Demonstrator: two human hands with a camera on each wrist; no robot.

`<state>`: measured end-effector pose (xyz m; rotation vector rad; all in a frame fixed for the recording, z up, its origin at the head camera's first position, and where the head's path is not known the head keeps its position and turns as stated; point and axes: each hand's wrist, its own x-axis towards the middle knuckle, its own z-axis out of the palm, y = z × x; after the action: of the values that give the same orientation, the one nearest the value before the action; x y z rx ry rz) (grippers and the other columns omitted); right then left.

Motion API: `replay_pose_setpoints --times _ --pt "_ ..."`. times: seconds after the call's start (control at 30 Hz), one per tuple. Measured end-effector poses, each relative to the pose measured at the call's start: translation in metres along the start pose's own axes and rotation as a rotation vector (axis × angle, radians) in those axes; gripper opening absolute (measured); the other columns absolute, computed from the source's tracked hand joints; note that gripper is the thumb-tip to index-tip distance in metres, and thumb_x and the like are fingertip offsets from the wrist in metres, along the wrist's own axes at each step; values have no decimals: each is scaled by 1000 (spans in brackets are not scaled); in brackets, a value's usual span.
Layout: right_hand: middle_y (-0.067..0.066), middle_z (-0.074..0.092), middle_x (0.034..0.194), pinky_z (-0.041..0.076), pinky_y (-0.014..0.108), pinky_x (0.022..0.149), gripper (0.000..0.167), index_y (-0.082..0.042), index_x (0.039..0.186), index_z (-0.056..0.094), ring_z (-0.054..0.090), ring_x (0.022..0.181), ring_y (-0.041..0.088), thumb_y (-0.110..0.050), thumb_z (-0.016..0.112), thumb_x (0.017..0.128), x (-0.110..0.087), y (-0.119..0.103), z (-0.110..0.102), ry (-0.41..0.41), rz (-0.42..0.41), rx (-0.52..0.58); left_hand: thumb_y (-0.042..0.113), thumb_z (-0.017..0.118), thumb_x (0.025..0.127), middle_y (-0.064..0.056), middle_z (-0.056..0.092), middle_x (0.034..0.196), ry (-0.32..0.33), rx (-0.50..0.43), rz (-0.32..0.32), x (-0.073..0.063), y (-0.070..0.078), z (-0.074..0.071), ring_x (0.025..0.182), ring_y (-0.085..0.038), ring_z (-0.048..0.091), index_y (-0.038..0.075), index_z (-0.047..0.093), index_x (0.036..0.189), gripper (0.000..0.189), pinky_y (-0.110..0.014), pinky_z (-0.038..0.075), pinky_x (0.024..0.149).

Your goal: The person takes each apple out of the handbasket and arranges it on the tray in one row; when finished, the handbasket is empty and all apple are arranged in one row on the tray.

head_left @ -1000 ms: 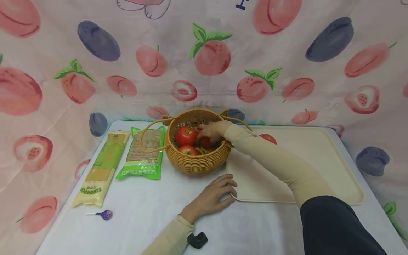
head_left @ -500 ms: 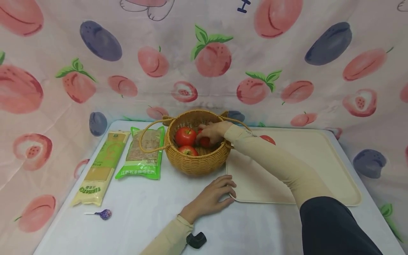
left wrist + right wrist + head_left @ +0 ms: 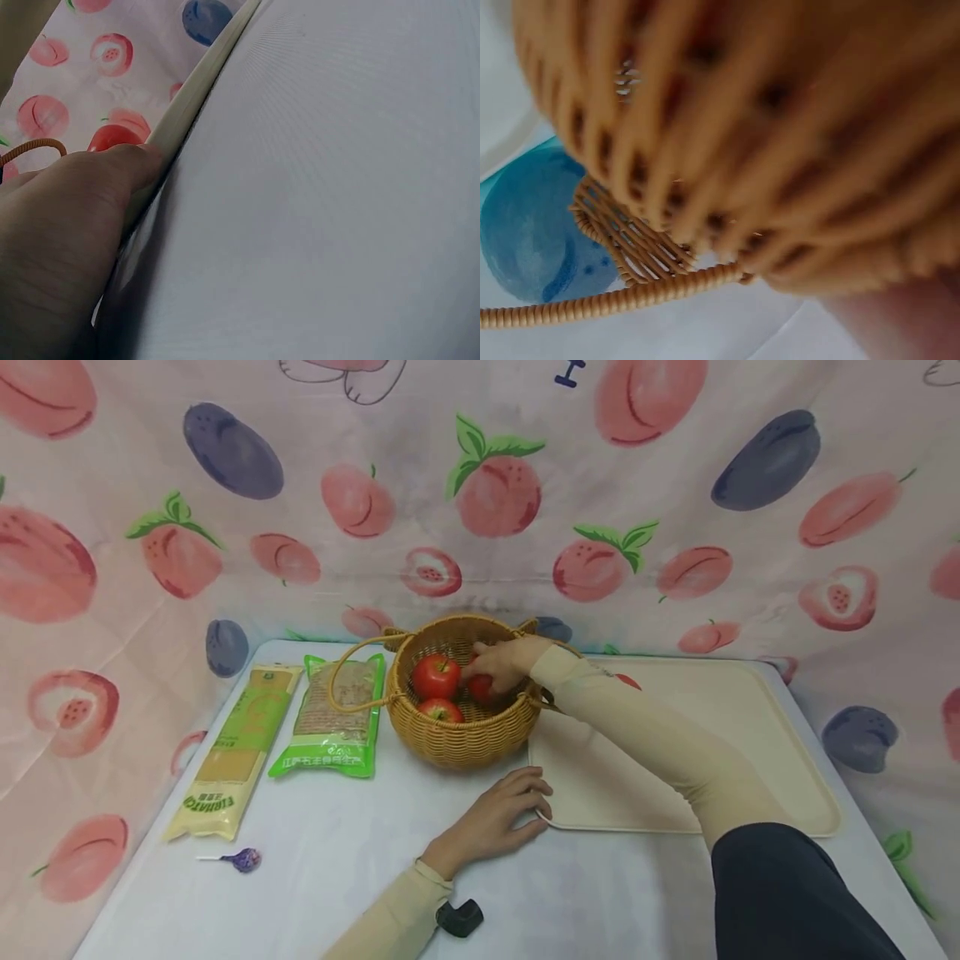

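A brown wicker basket (image 3: 461,743) holds a red apple (image 3: 436,676) at its left, another apple (image 3: 441,710) near the front and a third apple (image 3: 482,690) at its right. My right hand (image 3: 506,664) reaches over the basket's right rim, fingers curved over that third apple. In the right wrist view the basket's weave (image 3: 705,135) hides most of the hand. My left hand (image 3: 495,818) lies on the table, its relaxed fingers touching the front left corner of a cream tray (image 3: 615,793). In the left wrist view the left thumb (image 3: 135,165) lies along the tray's edge.
Part of a red apple (image 3: 628,681) shows on the tray behind the right sleeve. Left of the basket lie a green-edged bag (image 3: 330,718), a long yellow-green noodle packet (image 3: 236,752) and a purple lollipop (image 3: 246,860). A fruit-print curtain (image 3: 465,460) hangs behind the table.
My right hand has lifted and shifted slightly right within the basket, baring more of the third apple. My left hand stays at the tray corner.
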<state>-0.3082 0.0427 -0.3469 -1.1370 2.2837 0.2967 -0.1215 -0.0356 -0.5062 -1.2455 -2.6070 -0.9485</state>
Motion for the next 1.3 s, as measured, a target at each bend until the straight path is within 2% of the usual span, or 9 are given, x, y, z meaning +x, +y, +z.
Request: replay_pose_setpoints --times 0.07,0.17,0.37,0.53,0.8,1.07,1.3 --pt "16 21 149 44 47 102 54 -37 142 38 41 130 39 -24 56 93 -3 -1 -2 8 10 6 31 61 92 5 56 124 1 4 3 0 0 -1 138 -17 35 25 64 96 8 -31 29 118" --pt "13 24 144 46 43 97 51 -38 141 37 50 119 34 -28 55 94 -8 -3 -4 21 10 23 31 61 92 5 56 124 0 -2 1 0 1 -2 138 -17 35 25 64 97 8 -31 29 119" --pt "14 27 139 48 38 92 49 -36 141 38 56 101 25 -30 53 95 -15 -3 -2 62 -34 77 30 61 92 4 56 123 2 -17 7 0 2 -1 138 -19 36 24 64 96 8 -32 28 119" --pt "10 31 134 48 40 94 49 -38 140 39 56 104 25 -32 54 94 -21 -1 1 141 -77 150 31 61 92 5 56 123 1 -7 4 -1 1 0 138 -17 35 25 63 96 7 -32 29 118" --pt "9 29 137 46 42 101 51 -36 142 36 50 114 26 -34 54 94 -29 1 4 217 -114 194 30 61 92 5 56 124 1 -3 2 -1 2 -1 138 -18 35 25 63 96 7 -32 30 118" --pt "7 31 135 47 41 100 58 -32 145 31 50 114 24 -37 55 92 -35 2 10 291 -131 273 30 61 92 4 56 124 9 -10 7 -1 3 -1 138 -19 35 25 63 96 7 -33 30 118" --pt "2 34 135 49 41 97 63 -32 144 30 52 111 22 -38 57 87 -40 0 17 351 -141 310 31 60 93 5 55 124 -7 -16 -15 -1 3 0 139 -17 33 25 63 97 8 -34 30 118"
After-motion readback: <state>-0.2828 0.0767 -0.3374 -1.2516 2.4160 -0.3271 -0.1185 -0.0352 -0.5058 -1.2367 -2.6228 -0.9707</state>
